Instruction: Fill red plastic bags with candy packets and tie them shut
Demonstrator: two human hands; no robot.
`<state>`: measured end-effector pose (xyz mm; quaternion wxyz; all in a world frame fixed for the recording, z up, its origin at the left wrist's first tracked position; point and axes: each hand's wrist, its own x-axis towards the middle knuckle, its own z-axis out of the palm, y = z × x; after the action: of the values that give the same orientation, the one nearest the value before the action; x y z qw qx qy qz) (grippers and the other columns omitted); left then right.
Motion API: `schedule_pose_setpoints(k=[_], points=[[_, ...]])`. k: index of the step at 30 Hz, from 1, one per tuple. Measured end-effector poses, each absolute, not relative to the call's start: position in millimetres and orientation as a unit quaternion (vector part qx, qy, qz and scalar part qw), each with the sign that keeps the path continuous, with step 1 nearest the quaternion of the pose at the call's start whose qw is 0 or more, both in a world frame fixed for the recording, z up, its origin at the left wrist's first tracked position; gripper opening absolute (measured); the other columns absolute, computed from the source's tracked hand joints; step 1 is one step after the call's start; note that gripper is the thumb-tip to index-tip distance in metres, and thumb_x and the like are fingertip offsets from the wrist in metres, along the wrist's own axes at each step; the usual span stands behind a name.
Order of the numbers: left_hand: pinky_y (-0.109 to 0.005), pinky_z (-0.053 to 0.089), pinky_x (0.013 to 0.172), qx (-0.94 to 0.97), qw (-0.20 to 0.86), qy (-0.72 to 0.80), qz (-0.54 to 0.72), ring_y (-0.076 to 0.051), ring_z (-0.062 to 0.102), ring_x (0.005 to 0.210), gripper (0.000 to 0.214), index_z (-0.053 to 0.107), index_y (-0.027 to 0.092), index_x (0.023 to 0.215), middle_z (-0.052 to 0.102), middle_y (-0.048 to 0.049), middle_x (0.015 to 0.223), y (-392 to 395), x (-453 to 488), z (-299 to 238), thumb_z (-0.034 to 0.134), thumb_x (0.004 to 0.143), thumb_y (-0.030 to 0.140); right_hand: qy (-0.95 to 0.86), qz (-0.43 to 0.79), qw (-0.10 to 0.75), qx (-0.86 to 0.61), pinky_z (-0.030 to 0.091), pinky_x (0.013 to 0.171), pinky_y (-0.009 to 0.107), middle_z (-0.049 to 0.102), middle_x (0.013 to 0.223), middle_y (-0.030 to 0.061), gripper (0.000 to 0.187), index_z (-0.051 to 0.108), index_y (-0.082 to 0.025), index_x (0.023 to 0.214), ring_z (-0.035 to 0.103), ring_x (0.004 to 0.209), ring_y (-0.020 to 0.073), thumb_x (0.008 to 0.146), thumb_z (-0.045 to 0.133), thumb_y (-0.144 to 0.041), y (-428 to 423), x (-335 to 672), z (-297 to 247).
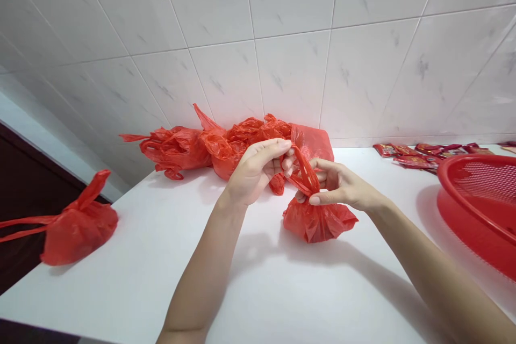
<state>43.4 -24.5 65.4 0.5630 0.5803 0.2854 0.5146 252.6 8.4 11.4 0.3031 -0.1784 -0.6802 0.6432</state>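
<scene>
A small filled red plastic bag point(318, 221) rests on the white counter point(258, 285) in the middle. My right hand point(342, 185) is closed around the bag's gathered neck just above its bulge. My left hand point(256, 169) pinches the bag's red handles, which stretch up between both hands. Behind my hands, a pile of empty red plastic bags point(226, 145) lies against the tiled wall.
A tied red bag point(76, 228) sits at the counter's left edge, handles trailing left. A red mesh basket point(481, 209) stands at the right. Several small red packets point(419, 155) lie along the back right by the wall.
</scene>
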Motion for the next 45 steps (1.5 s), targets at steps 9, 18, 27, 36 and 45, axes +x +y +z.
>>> schedule_pose_setpoints(k=[9,18,27,36,45], points=[[-0.022,0.040,0.052,0.603,0.546,0.296,0.500,-0.010,0.052,0.058,0.020,0.060,0.017,0.068,0.054,0.0020,0.062,-29,43,66,0.074,0.078,0.027,-0.782,0.523,0.265,-0.209,0.051,0.082,0.035,0.067,0.084,0.0012,0.014,0.069,-0.017,0.083,0.062,0.083,0.0182,0.080,0.077,-0.027,10,246,9],[-0.022,0.041,0.054,0.600,0.526,0.310,0.517,-0.009,0.050,0.054,0.028,0.056,0.016,0.058,0.052,0.0021,0.058,-27,43,68,0.071,0.079,0.029,-0.768,0.554,0.248,-0.203,0.046,0.067,0.027,0.056,0.071,-0.0029,0.019,0.060,-0.017,0.072,0.052,0.068,0.0123,0.078,0.077,-0.025,11,245,1],[-0.022,0.035,0.049,0.550,0.530,0.316,0.563,-0.007,0.038,0.053,0.034,0.043,0.018,0.054,0.037,0.0041,0.057,-29,45,71,0.069,0.074,0.026,-0.755,0.593,0.237,-0.148,0.039,0.061,0.025,0.046,0.066,-0.0068,0.023,0.056,-0.018,0.070,0.041,0.061,0.0088,0.078,0.078,-0.020,9,244,5],[-0.021,0.033,0.050,0.560,0.535,0.311,0.551,-0.006,0.029,0.052,0.036,0.039,0.019,0.056,0.029,0.0056,0.056,-30,48,71,0.069,0.073,0.027,-0.787,0.538,0.249,-0.169,0.040,0.066,0.027,0.051,0.072,-0.0034,0.027,0.060,-0.017,0.074,0.045,0.068,0.0119,0.081,0.079,-0.036,7,246,10],[-0.025,0.039,0.055,0.584,0.523,0.327,0.528,-0.007,0.028,0.050,0.036,0.039,0.020,0.058,0.028,0.0068,0.055,-30,45,70,0.069,0.076,0.030,-0.776,0.535,0.264,-0.205,0.040,0.065,0.028,0.050,0.072,-0.0028,0.034,0.059,-0.018,0.073,0.045,0.068,0.0128,0.082,0.078,-0.045,5,246,10]])
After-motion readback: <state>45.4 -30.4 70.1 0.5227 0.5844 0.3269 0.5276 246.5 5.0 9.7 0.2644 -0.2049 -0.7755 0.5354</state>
